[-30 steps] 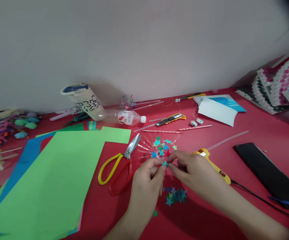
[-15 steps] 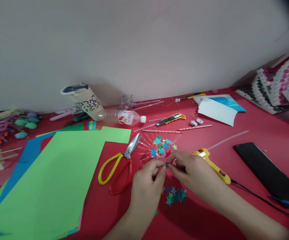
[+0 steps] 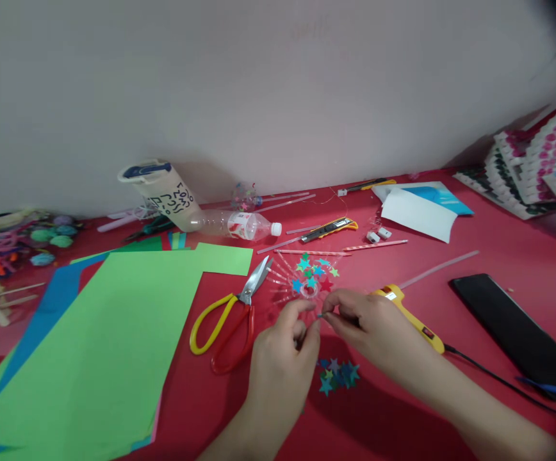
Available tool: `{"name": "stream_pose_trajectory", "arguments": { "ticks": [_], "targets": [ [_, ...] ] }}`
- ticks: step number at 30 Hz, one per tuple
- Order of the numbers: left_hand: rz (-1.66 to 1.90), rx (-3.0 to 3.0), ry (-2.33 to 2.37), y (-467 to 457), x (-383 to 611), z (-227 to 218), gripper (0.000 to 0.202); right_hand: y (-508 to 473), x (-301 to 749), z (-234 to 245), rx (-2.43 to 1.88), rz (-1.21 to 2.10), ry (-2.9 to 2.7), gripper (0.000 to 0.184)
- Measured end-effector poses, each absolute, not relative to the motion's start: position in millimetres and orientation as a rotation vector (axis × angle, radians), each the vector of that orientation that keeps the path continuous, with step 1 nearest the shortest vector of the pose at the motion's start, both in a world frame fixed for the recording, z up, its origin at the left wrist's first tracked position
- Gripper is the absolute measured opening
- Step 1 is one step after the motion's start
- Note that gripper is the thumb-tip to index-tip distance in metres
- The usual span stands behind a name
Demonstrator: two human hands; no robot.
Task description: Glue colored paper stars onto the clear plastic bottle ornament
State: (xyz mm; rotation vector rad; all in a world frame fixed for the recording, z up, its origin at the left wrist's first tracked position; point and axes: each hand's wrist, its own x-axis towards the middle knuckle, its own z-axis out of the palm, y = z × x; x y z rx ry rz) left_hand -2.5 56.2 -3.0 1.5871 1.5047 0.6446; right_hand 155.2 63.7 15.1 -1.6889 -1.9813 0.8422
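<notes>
Between thumb and fingertips my right hand [image 3: 359,317] pinches a small blue-green paper star [image 3: 321,315], seen nearly edge-on. My left hand [image 3: 285,349] is just left of it, thumb and forefinger parted with nothing between them. Beyond both hands lies a clear plastic piece cut into splayed strips [image 3: 282,282], with several coloured stars [image 3: 317,271] on it. A pile of loose blue and green stars [image 3: 338,376] rests on the table below the hands. The yellow glue gun [image 3: 415,323] lies right of my right hand, partly covered by it.
Scissors [image 3: 244,307] lie open at left, beside green paper sheets [image 3: 124,333]. A plastic bottle [image 3: 239,225], a box cutter [image 3: 328,229] and striped pencils [image 3: 311,253] lie farther back. A black phone [image 3: 513,330] is at right, near the glue gun's cord [image 3: 499,378].
My left thumb and forefinger have come apart and let go of the small star, which stays in my right hand's pinch. The left hand has shifted slightly left.
</notes>
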Motion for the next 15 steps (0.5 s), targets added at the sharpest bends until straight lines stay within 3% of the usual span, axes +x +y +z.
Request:
{"name": "stream_pose_trajectory", "arguments": {
  "ticks": [6,15],
  "targets": [
    [0.606,1.671,1.547,56.6,-2.5,-1.1,0.011,64.5,155.1,15.7,-1.686,0.816,-1.992,0.011],
    [0.575,1.723,1.496,56.7,-1.8,-5.3,0.016,64.4,155.4,19.1,-1.706,0.875,-1.996,0.013]
  ]
}}
